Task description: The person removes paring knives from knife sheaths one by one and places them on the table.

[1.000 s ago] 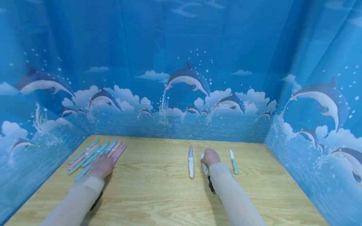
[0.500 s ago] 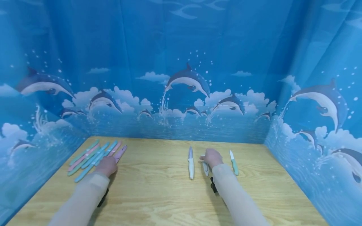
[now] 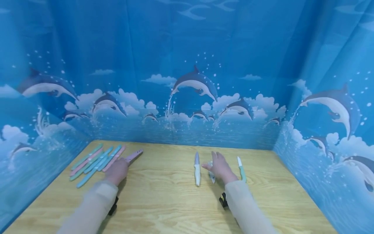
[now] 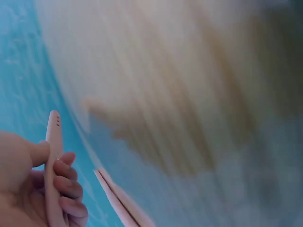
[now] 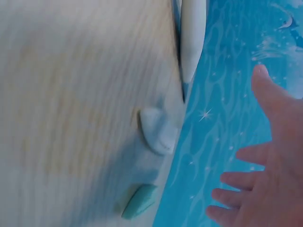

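My left hand (image 3: pixel 117 170) grips a pink sheathed knife (image 3: pixel 134 155) with small slots near its tip. In the left wrist view the thumb presses one side and curled fingers wrap the other. My right hand (image 3: pixel 221 167) is spread, fingers and thumb apart, over a small white tool (image 3: pixel 212 177) on the table. The hand hides part of that tool, so its kind is unclear. To its left lies a white-handled knife (image 3: pixel 197 174) with a grey blade. A green-handled knife (image 3: pixel 242 170) with a white blade lies to its right.
Several pastel sheathed knives (image 3: pixel 87 164), green, pink and blue, lie slanted side by side at the table's left. The wooden table (image 3: pixel 163 201) ends at a blue dolphin curtain (image 3: pixel 175 130) at the back and both sides.
My left hand has drawn the pink sheathed knife rightward from the group and turned it more slanted. My right hand has let go of the white tool and spread its fingers.
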Motion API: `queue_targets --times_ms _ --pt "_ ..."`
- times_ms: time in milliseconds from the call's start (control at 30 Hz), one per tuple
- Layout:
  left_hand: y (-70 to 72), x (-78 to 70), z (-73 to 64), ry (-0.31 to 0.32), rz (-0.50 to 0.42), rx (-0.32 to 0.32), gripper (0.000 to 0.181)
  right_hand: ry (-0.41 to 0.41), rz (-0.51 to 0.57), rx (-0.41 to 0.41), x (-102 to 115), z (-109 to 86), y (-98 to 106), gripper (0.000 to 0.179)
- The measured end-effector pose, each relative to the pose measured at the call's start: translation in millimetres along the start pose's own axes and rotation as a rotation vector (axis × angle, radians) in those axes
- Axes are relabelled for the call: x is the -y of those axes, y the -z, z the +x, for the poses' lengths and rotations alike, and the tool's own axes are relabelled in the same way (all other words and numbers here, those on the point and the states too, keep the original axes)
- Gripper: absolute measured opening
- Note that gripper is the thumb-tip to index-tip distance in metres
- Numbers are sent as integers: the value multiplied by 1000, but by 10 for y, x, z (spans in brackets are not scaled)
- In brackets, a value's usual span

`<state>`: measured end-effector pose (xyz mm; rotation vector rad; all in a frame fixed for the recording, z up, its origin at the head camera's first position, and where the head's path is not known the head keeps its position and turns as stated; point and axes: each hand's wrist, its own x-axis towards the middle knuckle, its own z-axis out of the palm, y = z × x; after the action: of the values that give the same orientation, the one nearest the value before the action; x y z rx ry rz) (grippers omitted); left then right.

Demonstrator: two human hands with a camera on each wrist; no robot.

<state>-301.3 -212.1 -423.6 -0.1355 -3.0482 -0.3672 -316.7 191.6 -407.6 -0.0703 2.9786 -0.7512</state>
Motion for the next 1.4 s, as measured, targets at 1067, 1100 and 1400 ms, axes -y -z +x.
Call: queue_targets --times_ms 1067,1100,1400 --pt "-218 -1563 -139 -307 -138 -155 29 347 -73 -116 98 -447 -81 92" --pt "-220 -1580 -151 -315 -132 -153 28 358 -69 -114 101 -451 -78 92" --pt "-222 -1688 -237 -411 -90 -163 25 500 -125 -151 185 -492 -25 79"
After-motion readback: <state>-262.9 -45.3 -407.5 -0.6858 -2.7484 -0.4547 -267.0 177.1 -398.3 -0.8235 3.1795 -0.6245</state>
